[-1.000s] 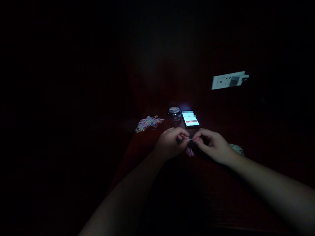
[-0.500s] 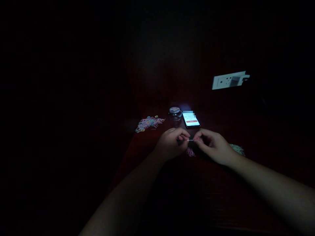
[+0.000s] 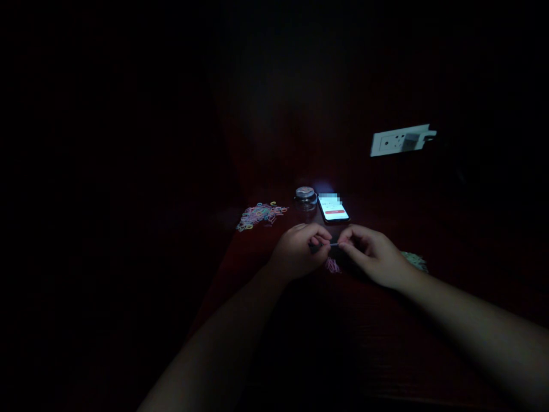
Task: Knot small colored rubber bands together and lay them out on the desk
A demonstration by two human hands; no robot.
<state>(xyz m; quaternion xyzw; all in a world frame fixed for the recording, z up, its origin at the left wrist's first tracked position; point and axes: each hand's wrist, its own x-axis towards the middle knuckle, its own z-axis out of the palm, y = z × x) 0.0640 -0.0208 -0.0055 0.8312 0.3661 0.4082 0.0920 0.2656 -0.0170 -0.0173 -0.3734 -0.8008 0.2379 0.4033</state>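
A thin, pale rubber band [image 3: 334, 245] is stretched in a short line between the fingertips of both hands. My left hand [image 3: 299, 252] pinches its left end with thumb and forefinger. A dark, slim thing shows under those curled fingers, too dim to name. My right hand [image 3: 374, 254] is closed in a pinch on the other end. Just below the fingertips lies a small pile of pink rubber bands [image 3: 332, 265] on the dark red table [image 3: 364, 343]. Pale green bands [image 3: 414, 261] lie partly hidden behind the right wrist.
A heap of mixed coloured rubber bands [image 3: 261, 216] lies at the table's left edge. Beyond my hands stand a small clear lidded jar [image 3: 305, 199] and a lit phone [image 3: 334, 207]. A white socket panel [image 3: 400, 141] with a plug is on the wall. Surroundings are very dark.
My right fingertips have shifted very slightly right, and the strand between the hands looks a little longer and more even. Everything else stays in place.
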